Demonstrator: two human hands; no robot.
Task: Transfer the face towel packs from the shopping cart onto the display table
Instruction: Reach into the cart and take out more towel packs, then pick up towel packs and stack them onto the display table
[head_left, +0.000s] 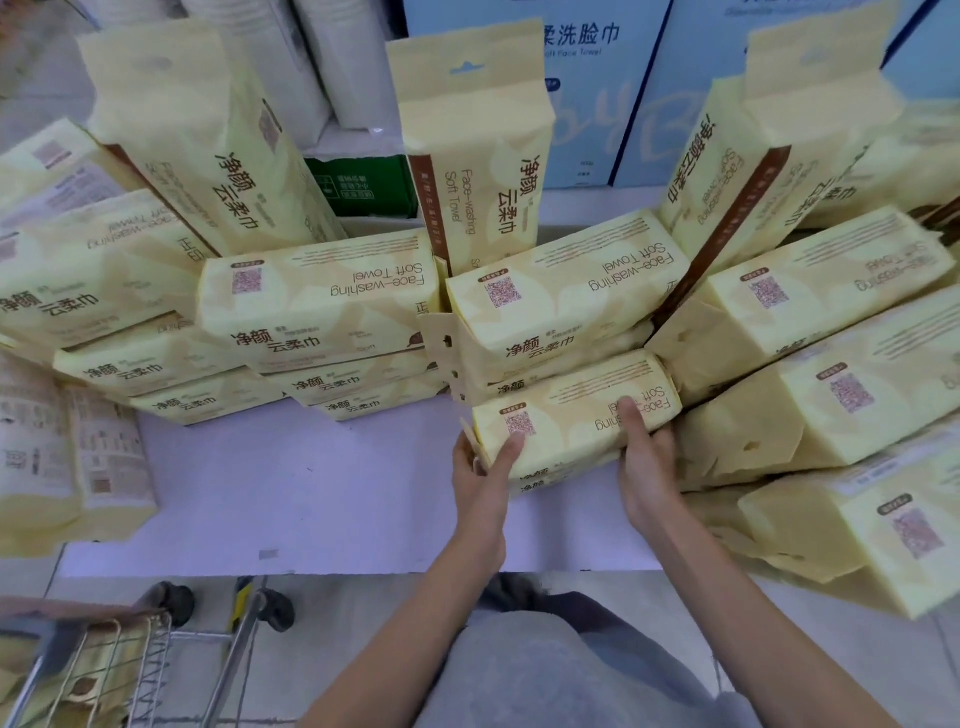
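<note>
A yellow face towel pack (566, 415) lies flat on top of another pack on the white display table (291, 499), in front of a taller stack. My left hand (483, 478) grips its left end, thumb on top near the QR code. My right hand (644, 467) grips its right part, thumb over the printed words. The wire shopping cart (130, 660) stands at the bottom left with more yellow packs inside.
Many yellow packs are stacked across the table, several lying flat and three standing upright at the back (478, 156). Blue face towel boxes (597, 88) and a green box (363, 187) stand behind. More packs crowd the right side (841, 395) and the left edge (62, 457).
</note>
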